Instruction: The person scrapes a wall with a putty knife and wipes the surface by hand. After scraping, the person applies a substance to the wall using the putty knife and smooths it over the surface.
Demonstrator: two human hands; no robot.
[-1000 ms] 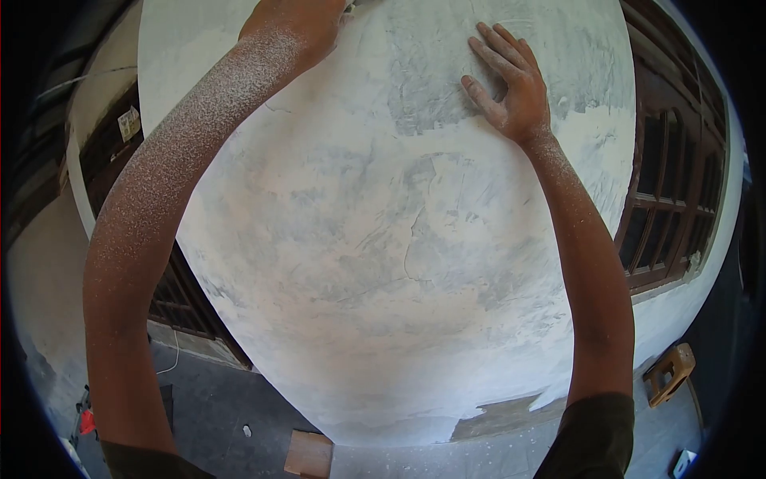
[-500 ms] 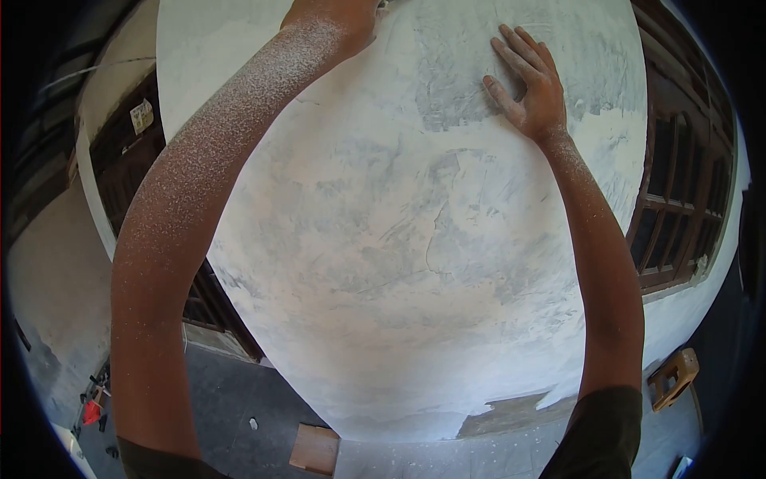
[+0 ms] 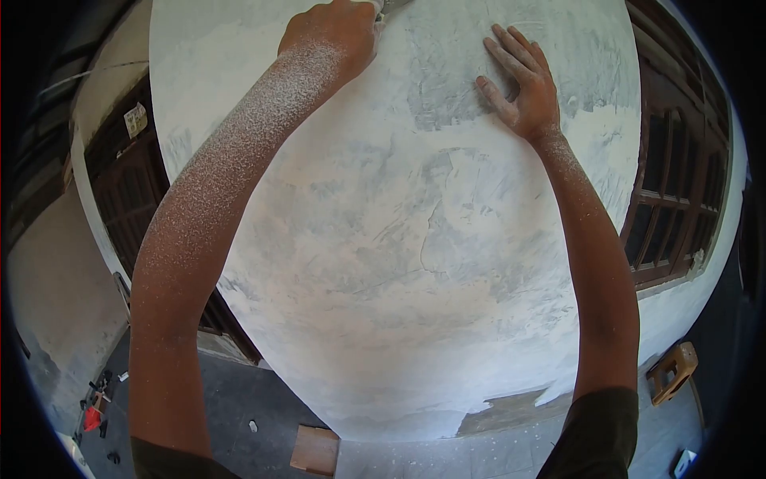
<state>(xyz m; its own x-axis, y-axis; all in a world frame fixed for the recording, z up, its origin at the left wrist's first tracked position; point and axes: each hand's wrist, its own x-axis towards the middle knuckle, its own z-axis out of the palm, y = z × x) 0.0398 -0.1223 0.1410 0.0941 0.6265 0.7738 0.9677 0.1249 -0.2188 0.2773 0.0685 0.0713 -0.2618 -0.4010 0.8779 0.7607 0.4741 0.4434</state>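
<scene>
A white and grey patchy wall fills the middle of the view, with a thin crack running down it. At the top edge my left hand is closed around a scraper; only a bit of its pale handle and grey metal blade shows, the rest being cut off or hidden by the fingers. White dust coats the left forearm. My right hand lies flat against the wall further right, fingers spread and whitened with dust, holding nothing.
Dark wooden windows flank the wall on the right, and a dark wooden door stands left. Below are a brown cardboard piece, a wooden stool and a red item among small clutter on the floor.
My left hand has come slightly lower into view, showing more of the scraper, and its elbow has swung right. The right hand stays on the wall; the whole view has shifted slightly.
</scene>
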